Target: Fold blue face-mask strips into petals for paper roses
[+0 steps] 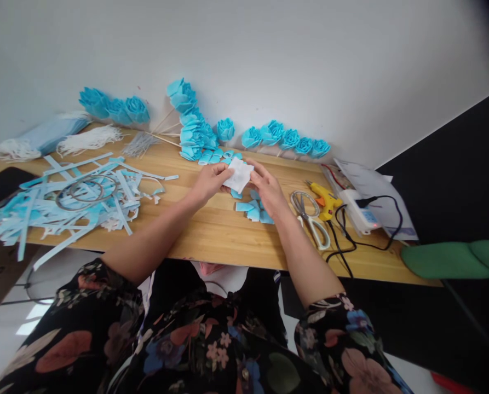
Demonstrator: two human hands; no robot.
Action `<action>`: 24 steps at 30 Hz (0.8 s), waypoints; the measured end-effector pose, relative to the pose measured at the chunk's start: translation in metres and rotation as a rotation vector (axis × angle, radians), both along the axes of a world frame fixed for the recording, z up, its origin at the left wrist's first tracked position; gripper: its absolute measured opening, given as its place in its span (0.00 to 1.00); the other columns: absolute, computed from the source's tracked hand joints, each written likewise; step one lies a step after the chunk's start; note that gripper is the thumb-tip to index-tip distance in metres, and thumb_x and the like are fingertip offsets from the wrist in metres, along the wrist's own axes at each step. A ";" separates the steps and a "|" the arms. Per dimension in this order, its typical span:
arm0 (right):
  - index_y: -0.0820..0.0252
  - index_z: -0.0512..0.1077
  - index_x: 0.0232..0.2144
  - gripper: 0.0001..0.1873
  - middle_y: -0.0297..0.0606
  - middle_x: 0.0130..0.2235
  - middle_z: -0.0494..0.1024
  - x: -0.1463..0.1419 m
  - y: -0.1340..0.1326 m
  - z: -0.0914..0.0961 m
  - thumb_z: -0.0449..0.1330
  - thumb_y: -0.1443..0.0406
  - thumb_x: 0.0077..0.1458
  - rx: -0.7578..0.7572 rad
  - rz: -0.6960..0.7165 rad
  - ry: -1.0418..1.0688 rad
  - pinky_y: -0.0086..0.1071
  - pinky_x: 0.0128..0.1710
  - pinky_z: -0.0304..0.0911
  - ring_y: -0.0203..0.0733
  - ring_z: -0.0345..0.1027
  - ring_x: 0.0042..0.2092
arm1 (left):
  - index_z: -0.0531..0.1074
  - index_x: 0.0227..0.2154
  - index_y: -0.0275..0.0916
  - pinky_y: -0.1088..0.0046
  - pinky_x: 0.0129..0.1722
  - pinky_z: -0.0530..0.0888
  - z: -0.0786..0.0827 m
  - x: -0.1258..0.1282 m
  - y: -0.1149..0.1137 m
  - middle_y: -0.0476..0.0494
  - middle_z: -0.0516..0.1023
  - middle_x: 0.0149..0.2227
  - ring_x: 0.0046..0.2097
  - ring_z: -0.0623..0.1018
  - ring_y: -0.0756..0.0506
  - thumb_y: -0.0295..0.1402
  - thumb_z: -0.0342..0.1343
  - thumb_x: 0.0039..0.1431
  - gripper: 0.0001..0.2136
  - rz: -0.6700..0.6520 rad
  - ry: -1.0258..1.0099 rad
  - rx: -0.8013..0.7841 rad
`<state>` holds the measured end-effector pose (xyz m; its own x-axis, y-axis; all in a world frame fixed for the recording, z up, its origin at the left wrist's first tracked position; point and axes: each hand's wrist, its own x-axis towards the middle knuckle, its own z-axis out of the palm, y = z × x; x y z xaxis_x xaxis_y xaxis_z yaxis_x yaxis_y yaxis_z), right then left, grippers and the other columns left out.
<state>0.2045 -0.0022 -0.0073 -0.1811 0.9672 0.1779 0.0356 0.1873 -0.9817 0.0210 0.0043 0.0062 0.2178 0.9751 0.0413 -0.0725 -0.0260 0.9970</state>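
Observation:
A small white square of thin fabric-like material is held up over the middle of the table. My left hand pinches its left edge, and my right hand pinches the right edge. Behind it lie several curled blue petal pieces. Just below my hands is a small pile of flat blue cut pieces, partly covered by my right hand. Blue handmade flowers on sticks lie stacked behind my left hand.
Blue scrap strips spread over the left side. Beside them lie folded blue masks and white cords. Scissors, a yellow glue gun and a power strip with black cables are at the right.

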 end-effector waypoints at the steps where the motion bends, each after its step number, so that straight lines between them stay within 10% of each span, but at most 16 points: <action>1: 0.48 0.70 0.57 0.33 0.37 0.54 0.78 0.001 0.001 -0.001 0.63 0.44 0.53 0.017 -0.019 -0.001 0.42 0.54 0.70 0.47 0.72 0.56 | 0.70 0.27 0.34 0.78 0.28 0.74 0.000 0.000 0.000 0.49 0.75 0.24 0.26 0.75 0.52 0.33 0.57 0.60 0.09 -0.002 0.020 -0.003; 24: 0.48 0.78 0.40 0.10 0.35 0.62 0.70 0.011 -0.004 0.009 0.66 0.63 0.54 0.322 0.083 -0.267 0.44 0.61 0.64 0.46 0.64 0.64 | 0.69 0.24 0.35 0.78 0.19 0.61 0.009 -0.012 0.000 0.50 0.68 0.18 0.19 0.67 0.53 0.29 0.55 0.56 0.07 -0.101 0.177 -0.065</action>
<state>0.2152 -0.0064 0.0019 -0.3368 0.8502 0.4047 0.2528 0.4957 -0.8309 0.0090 0.0041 0.0154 0.3126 0.9474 -0.0689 0.1048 0.0377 0.9938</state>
